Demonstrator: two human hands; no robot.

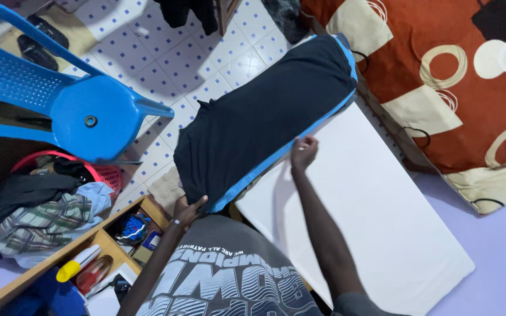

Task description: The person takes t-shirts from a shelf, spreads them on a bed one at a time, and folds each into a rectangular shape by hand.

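A dark navy garment with a bright blue edge [259, 117] lies stretched along the left side of a white board [376, 216]. My left hand [187, 209] grips the garment's near corner, fingers curled under the cloth. My right hand [303, 151] pinches the blue edge about halfway along, where the cloth meets the white surface. The garment's far end hangs over the board's far corner toward the tiled floor.
A blue plastic chair [83, 111] stands at the left above a red basket [103, 174] heaped with clothes. A wooden shelf [98, 240] holds small items and bottles. A red patterned cushion [446, 82] fills the upper right. White tiled floor [165, 52] lies beyond.
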